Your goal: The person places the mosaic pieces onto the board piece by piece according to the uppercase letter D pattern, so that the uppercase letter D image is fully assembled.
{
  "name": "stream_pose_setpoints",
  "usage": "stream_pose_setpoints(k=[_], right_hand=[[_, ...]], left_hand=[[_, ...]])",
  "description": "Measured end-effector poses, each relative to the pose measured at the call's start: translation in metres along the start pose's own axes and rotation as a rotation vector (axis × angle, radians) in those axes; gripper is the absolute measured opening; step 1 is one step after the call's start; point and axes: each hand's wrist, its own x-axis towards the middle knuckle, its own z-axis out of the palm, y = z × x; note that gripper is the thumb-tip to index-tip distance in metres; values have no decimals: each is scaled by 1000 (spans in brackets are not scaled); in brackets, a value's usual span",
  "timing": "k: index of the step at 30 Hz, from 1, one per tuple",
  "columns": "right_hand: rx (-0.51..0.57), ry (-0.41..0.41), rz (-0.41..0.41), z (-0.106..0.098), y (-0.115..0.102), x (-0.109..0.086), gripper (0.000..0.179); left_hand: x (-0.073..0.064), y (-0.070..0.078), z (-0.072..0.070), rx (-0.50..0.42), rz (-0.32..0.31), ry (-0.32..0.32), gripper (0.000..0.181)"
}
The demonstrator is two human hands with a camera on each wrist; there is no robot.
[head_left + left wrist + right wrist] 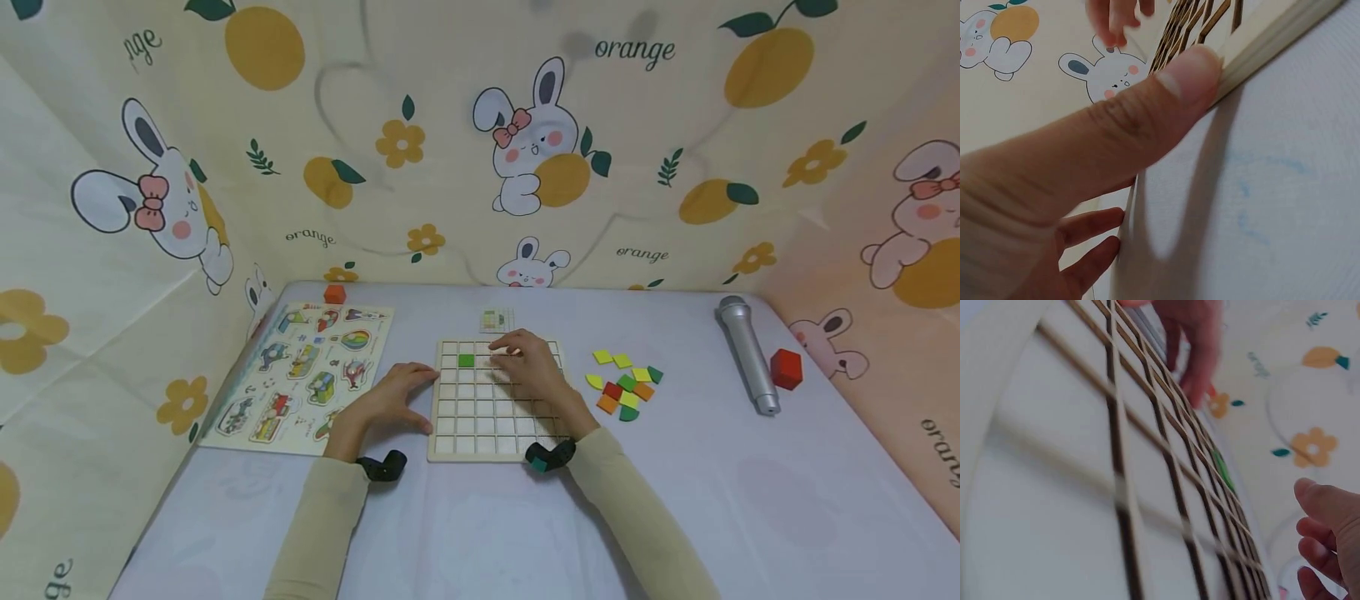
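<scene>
A wooden grid board (472, 457) with square cells lies flat on the table, and one green square tile (466, 361) sits in a cell near its upper left. At the board's left side is my left hand (390, 398), its thumb and a fingertip touching the edge. In the left wrist view, the thumb (1191, 75) rests against the board's wooden rim. My right hand (528, 367) hovers over the board's upper part with loosely bent fingers. No tile shows between thumb and fingers of the right hand (1329, 537) in the right wrist view.
Right of the board lie several loose coloured tiles (628, 382). Behind it is a small pattern card (497, 320). A picture puzzle board (300, 375) lies left, with an orange block (334, 294) behind it. A silver microphone (750, 354) and red block (786, 369) lie far right.
</scene>
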Motion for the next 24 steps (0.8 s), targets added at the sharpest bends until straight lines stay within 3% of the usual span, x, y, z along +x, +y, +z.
stream_pose_setpoints(k=[13, 18, 24], right_hand=[[-147, 74, 83, -92, 39, -54, 18], [-190, 29, 231, -123, 49, -70, 21], [-257, -49, 380, -145, 62, -83, 23]], left_hand=[[2, 0, 1, 26, 61, 21, 89], [1, 0, 0, 23, 46, 24, 89], [0, 0, 0, 23, 39, 32, 89]])
